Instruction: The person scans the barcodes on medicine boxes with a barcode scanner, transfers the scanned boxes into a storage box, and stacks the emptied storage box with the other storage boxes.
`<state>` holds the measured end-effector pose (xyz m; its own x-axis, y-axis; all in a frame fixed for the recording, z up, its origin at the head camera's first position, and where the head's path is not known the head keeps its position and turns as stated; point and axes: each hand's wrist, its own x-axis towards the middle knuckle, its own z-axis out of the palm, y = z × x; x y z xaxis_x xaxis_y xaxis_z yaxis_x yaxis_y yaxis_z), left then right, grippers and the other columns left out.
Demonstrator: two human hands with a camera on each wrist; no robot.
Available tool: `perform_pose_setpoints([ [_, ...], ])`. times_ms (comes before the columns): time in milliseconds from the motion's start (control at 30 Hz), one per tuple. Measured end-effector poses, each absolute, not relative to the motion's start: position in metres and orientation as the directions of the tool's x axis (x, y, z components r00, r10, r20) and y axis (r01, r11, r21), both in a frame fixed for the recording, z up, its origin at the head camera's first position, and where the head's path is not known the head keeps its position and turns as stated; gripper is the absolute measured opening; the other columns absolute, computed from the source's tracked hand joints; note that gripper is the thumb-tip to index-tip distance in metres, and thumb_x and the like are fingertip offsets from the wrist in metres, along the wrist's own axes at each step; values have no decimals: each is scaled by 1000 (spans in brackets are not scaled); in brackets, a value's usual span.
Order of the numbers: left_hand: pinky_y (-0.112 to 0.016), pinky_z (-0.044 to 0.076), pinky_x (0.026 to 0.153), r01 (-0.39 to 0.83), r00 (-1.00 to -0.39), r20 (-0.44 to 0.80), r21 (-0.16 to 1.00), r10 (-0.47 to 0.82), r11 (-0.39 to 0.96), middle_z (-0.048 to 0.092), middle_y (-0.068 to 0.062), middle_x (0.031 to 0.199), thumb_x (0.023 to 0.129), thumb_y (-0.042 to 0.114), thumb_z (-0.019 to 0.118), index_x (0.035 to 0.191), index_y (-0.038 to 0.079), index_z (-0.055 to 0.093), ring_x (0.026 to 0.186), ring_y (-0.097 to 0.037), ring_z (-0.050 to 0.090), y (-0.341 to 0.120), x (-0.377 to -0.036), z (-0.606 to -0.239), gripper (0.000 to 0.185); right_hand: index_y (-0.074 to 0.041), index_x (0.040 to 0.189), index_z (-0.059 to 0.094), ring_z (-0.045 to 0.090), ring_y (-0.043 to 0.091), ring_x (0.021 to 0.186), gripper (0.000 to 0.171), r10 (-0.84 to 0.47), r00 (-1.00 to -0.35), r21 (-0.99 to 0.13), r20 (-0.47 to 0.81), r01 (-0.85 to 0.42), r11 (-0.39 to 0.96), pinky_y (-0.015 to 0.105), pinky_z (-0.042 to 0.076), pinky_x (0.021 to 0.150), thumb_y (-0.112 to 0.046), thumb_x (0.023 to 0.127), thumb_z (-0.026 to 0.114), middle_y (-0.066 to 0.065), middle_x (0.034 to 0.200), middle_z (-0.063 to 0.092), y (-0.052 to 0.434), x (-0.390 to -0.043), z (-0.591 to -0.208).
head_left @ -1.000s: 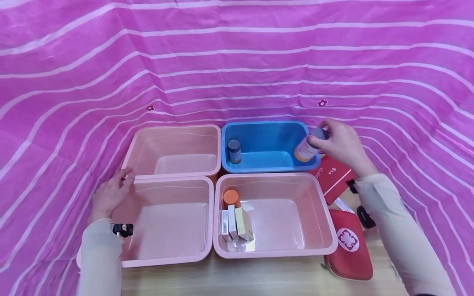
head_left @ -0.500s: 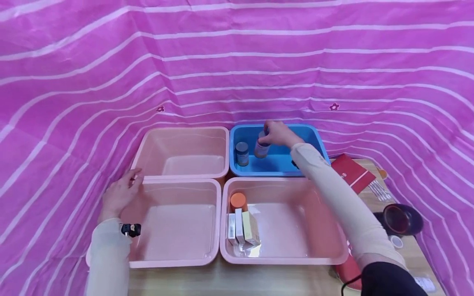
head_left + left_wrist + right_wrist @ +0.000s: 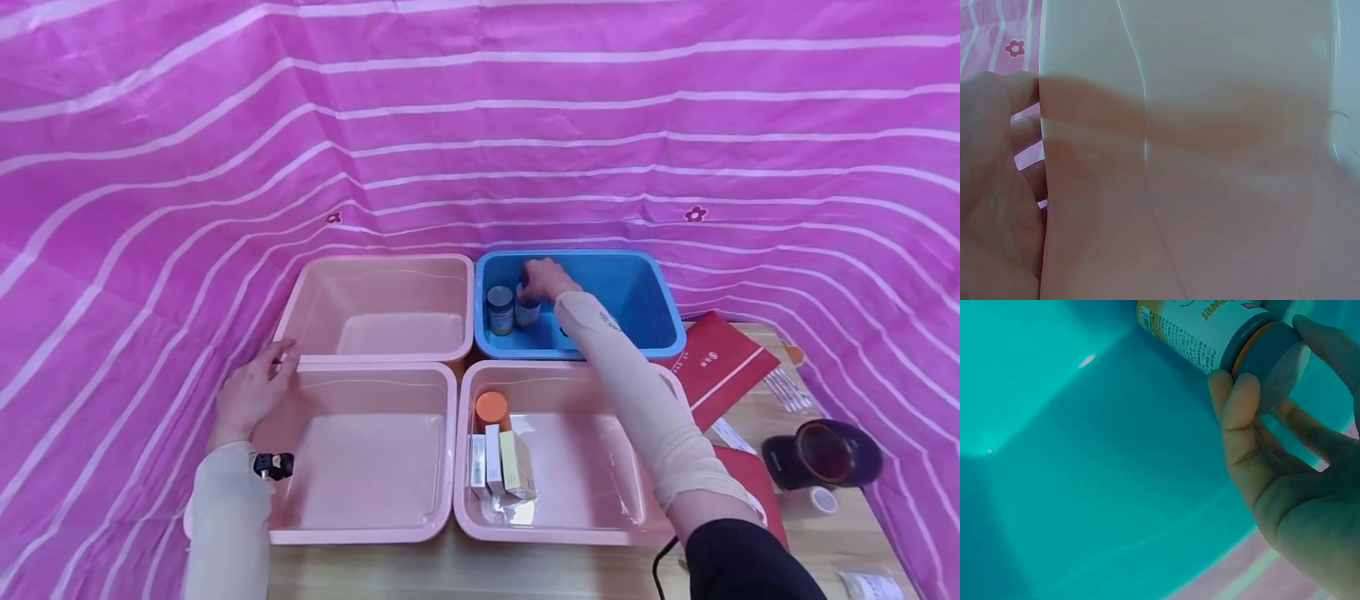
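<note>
Carried leftward into the blue bin (image 3: 660,321), the bottle (image 3: 527,312) stands upright at three o'clock of the grey-capped jar (image 3: 500,308), right hand (image 3: 546,279) pinching its cap; left hand (image 3: 251,393) rests relaxed on the pink bin (image 3: 442,379).

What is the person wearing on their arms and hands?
Both hands are bare: the left hand and the right hand wear no gloves. Snug beige sleeves cover both forearms down to the wrists. A small black device sits at the left wrist. A black upper sleeve shows above the right beige one, with a thin black cable beside it.
</note>
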<state>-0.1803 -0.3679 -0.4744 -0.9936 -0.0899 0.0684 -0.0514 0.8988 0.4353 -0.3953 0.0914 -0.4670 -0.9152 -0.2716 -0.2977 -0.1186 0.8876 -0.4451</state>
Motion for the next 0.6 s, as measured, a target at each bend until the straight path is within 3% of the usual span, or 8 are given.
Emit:
perform_pose_setpoints([
  [367, -66, 47, 82, -46, -996, 51, 429, -75, 902, 68, -29, 121, 109, 46, 39, 148, 11, 52, 109, -53, 63, -364, -182, -475, 54, -5, 120, 66, 64, 30, 102, 31, -260, -914, -430, -310, -109, 896, 48, 56, 95, -19, 94, 76, 14, 114, 68, 100, -389, -484],
  [600, -65, 46, 80, -33, -995, 75, 420, -71, 907, 69, -28, 116, 109, 45, 39, 146, 11, 54, 105, -53, 64, -369, -184, -471, 53, -4, 136, 60, 65, 33, 111, 46, -339, -918, -443, -207, -221, 869, 49, 56, 97, -24, 96, 73, 18, 128, 66, 97, -378, -448],
])
